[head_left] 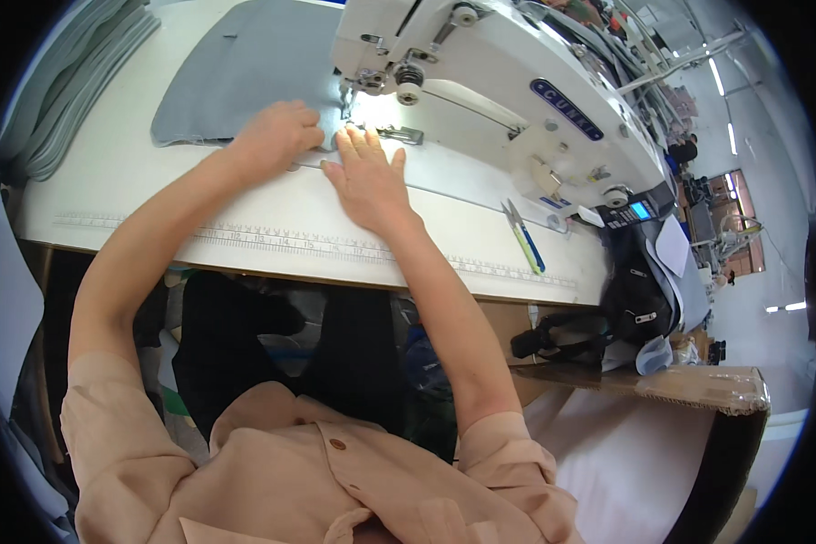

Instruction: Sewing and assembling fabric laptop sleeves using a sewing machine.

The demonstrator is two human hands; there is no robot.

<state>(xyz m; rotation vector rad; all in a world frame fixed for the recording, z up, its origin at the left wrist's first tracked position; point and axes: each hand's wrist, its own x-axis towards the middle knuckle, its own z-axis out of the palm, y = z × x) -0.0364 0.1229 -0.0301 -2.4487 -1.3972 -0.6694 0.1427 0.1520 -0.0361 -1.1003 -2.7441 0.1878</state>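
Observation:
A grey fabric panel point(245, 72) lies flat on the white sewing table, its right edge under the needle area of a white sewing machine point(480, 72). At the panel's near right corner my left hand point(279, 138) is closed, its curled fingers on the cloth edge. Beside it, my right hand point(370, 181) lies flat with fingers stretched toward the lit presser foot point(346, 104). Its fingertips rest close to the metal needle plate point(401, 135), and nothing shows in its grasp. The needle tip is too small to make out.
A stack of grey fabric pieces point(82, 91) sits at the table's left. Thread snips point(523, 238) lie to the right, near a printed ruler strip point(308, 243) along the front edge. A black bag point(642, 286) and a cardboard box point(698, 388) stand right of the table.

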